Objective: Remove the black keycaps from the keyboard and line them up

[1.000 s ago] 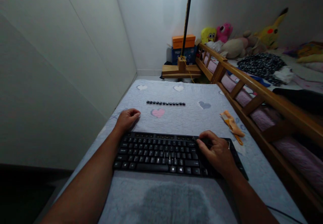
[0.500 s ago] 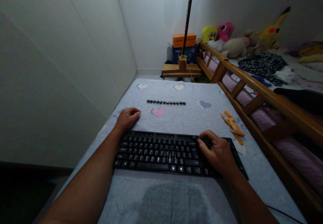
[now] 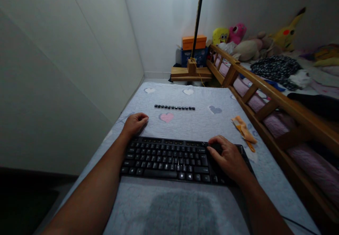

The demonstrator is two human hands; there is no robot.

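Observation:
A black keyboard (image 3: 159, 157) lies on the heart-patterned cloth in front of me. Over its right part is my right hand (image 3: 225, 155), fingers curled, with thumb and forefinger tips close together by the upper keys. Whatever may be between those tips is hidden. Past the keyboard's upper left corner, my left hand (image 3: 136, 123) rests on the cloth. Its fingers are curled in with the thumb pressed against them, and I cannot see whether they hold anything. Beyond the keyboard, small black keycaps (image 3: 176, 107) form a straight row.
An orange-handled brush (image 3: 246, 138) lies on an orange cloth (image 3: 242, 124) at the right. A wooden bed rail (image 3: 256, 83) borders that side, with plush toys behind it. A white cabinet (image 3: 66, 86) stands left. A stand with a wooden base (image 3: 182, 73) is beyond the far edge.
My right hand has shifted slightly on the keyboard's right part, and its forearm covers more of the keyboard's right edge. The left hand stays almost where it was.

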